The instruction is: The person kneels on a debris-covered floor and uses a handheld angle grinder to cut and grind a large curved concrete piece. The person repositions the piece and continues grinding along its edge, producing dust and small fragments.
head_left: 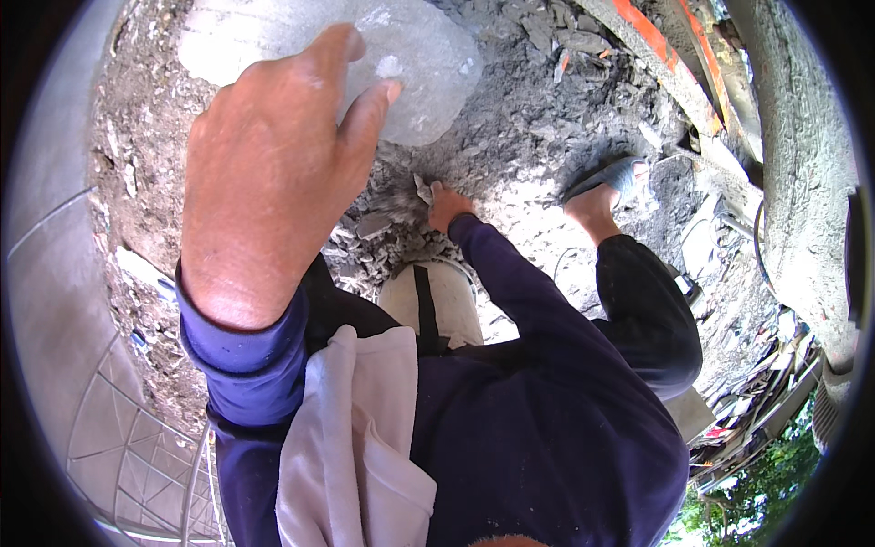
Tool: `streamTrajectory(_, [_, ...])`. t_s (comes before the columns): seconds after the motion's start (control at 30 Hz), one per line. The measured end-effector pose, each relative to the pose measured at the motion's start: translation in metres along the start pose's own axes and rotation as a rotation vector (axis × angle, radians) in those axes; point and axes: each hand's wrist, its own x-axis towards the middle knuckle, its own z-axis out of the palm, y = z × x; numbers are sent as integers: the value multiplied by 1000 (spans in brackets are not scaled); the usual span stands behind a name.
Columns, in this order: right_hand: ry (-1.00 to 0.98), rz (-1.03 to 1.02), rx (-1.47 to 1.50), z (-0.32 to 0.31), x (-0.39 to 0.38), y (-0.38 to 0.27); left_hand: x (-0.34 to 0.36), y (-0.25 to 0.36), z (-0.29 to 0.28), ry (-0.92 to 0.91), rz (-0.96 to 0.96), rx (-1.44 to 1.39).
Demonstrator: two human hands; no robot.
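A large pale stone slab [428, 87] with a rough whitish surface lies on the ground at the top. My left hand [264, 173] is raised close in front of it, with thumb and forefinger apart and nothing visible between them. The other fingers are curled and partly hidden behind the back of the hand. Lower and farther right, my right hand [448, 208] reaches down to the rubble. Its fingers are closed on a small pale stone chip [423, 190]. Loose grey chips [372, 225] lie beside that hand.
Between my legs is a rounded off-white object [396, 301] with a black strip. A sandalled foot [597, 205] rests on the rubble at right. Orange-marked beams [652, 41] and a thick grey post [797, 173] stand beyond it. Metal wire mesh [137, 447] is at lower left.
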Motion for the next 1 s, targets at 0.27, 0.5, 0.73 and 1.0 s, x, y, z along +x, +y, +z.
streamTrajectory(0.27, [398,271,-50,-109,17,94,-7,0,-3,-19,-22,-78])
streamTrajectory(0.5, [316,300,-150,-69,52,91,-4,4,-2,-30,-35,-50])
streamTrajectory(0.73, [-112,135,35,-19,6,57,-3,8,-4,-79,-76,-51])
streamTrajectory(1.0, [147,195,132,-95,45,106,-2,5,-4,-129,-108,-25])
